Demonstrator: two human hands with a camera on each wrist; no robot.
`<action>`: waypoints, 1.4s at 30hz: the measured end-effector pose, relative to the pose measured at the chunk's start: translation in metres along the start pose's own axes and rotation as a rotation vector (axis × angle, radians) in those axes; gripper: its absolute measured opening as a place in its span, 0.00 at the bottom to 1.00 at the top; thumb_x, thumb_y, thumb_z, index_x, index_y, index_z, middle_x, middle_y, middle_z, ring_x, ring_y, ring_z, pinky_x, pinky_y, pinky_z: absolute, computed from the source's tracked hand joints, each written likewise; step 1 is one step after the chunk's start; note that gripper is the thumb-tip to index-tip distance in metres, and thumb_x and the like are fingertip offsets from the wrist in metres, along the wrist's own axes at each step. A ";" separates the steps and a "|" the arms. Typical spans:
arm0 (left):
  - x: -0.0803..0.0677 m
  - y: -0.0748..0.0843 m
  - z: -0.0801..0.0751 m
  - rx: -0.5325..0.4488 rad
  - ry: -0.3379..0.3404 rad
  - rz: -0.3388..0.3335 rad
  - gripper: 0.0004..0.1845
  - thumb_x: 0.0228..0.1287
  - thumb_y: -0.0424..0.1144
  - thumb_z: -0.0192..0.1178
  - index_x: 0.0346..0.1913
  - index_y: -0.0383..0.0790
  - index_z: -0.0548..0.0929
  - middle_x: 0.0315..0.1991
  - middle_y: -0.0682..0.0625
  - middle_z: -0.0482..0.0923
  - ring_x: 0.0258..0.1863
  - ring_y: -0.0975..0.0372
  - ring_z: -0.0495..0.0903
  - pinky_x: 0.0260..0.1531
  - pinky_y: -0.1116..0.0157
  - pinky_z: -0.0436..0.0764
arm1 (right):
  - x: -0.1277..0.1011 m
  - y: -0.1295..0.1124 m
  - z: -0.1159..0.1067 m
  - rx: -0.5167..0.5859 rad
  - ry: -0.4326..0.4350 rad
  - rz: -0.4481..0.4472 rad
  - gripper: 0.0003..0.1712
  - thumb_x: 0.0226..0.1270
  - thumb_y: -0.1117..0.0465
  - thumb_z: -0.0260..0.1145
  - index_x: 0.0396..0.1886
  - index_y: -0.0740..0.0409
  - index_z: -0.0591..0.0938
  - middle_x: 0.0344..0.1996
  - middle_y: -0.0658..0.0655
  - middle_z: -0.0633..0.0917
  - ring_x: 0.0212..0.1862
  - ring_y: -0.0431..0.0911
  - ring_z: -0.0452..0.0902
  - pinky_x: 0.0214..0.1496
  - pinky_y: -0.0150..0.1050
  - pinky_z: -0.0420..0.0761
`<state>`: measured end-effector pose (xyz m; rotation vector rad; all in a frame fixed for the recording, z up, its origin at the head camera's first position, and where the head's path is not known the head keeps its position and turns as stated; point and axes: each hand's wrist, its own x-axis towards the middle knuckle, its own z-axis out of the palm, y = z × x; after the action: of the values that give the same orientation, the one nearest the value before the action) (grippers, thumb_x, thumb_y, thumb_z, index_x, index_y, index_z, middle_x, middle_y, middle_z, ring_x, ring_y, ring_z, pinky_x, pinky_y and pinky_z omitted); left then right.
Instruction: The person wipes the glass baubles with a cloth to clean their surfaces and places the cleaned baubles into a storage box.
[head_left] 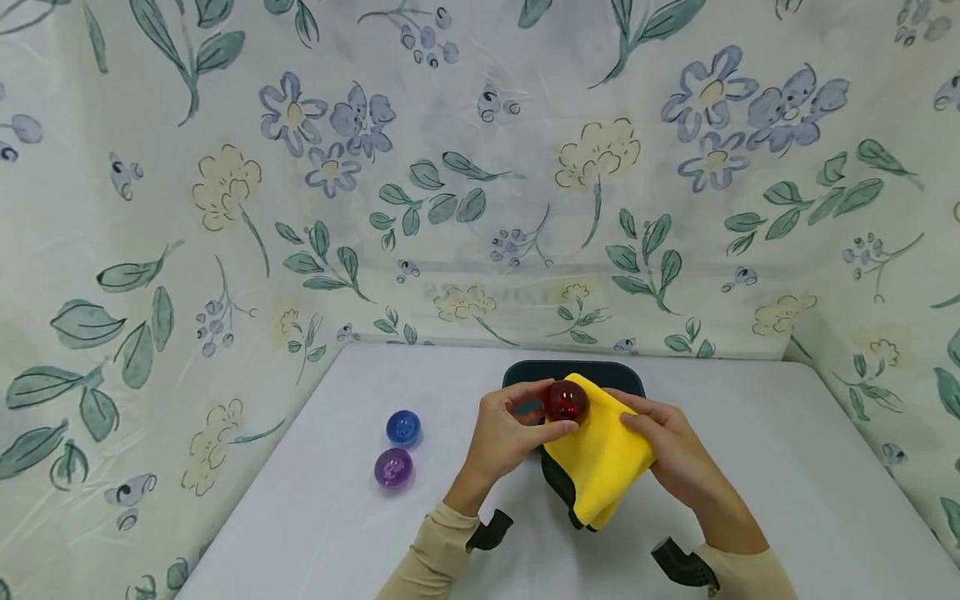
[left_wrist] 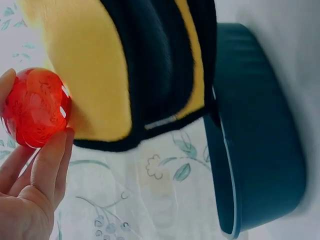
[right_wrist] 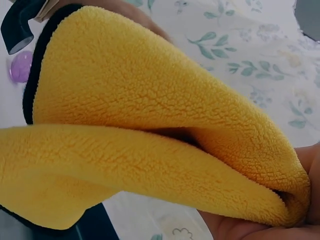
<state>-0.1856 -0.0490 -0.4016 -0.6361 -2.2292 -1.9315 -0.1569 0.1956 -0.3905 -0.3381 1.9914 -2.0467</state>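
Between thumb and fingers of my left hand (head_left: pixel 501 429) is a clear red ball (head_left: pixel 566 402), held above the dark teal bin. In the left wrist view the red ball (left_wrist: pixel 37 107) shows light through it, with fingertips on its edges. My right hand (head_left: pixel 678 446) grips a yellow cloth (head_left: pixel 600 450) with black edging, which hangs down and lies against the ball's right side. Plush yellow cloth (right_wrist: pixel 150 85) fills most of the right wrist view, folded, and hides most of the right fingers.
Behind the hands stands the dark teal bin (head_left: pixel 573 368), partly covered by cloth and hands. On the white table (head_left: pixel 300 517) to the left lie a blue ball (head_left: pixel 403 427) and a purple ball (head_left: pixel 393 468), close together. A flower-patterned sheet (head_left: pixel 450 167) hangs behind and at the sides.
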 end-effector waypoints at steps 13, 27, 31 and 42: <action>0.015 -0.006 -0.018 -0.007 0.012 -0.010 0.28 0.52 0.35 0.81 0.58 0.37 0.87 0.54 0.40 0.88 0.52 0.52 0.89 0.50 0.64 0.89 | -0.007 -0.008 -0.022 0.072 0.046 -0.057 0.30 0.85 0.57 0.51 0.78 0.66 0.65 0.55 0.44 0.84 0.45 0.41 0.86 0.50 0.34 0.89; 0.033 -0.028 -0.034 -0.009 -0.003 -0.024 0.27 0.51 0.31 0.80 0.57 0.35 0.87 0.54 0.38 0.88 0.54 0.51 0.88 0.50 0.63 0.89 | -0.015 -0.013 -0.046 0.295 0.018 -0.213 0.23 0.86 0.63 0.46 0.70 0.49 0.78 0.58 0.49 0.83 0.51 0.41 0.86 0.55 0.34 0.88; 0.037 -0.035 -0.037 -0.008 0.000 -0.038 0.27 0.51 0.30 0.79 0.58 0.34 0.86 0.54 0.37 0.88 0.53 0.54 0.88 0.50 0.63 0.89 | -0.014 -0.014 -0.047 0.349 0.018 -0.215 0.22 0.86 0.63 0.46 0.70 0.48 0.79 0.58 0.49 0.82 0.52 0.41 0.86 0.56 0.34 0.88; 0.045 -0.058 -0.042 -0.011 0.037 -0.091 0.27 0.51 0.27 0.79 0.57 0.33 0.86 0.52 0.36 0.88 0.53 0.56 0.87 0.51 0.63 0.89 | -0.014 -0.012 -0.052 0.453 0.055 -0.203 0.22 0.86 0.62 0.47 0.71 0.46 0.77 0.64 0.47 0.80 0.59 0.39 0.83 0.62 0.32 0.84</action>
<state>-0.2563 -0.0845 -0.4314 -0.5037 -2.2645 -1.9813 -0.1617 0.2497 -0.3795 -0.4015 1.5058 -2.5768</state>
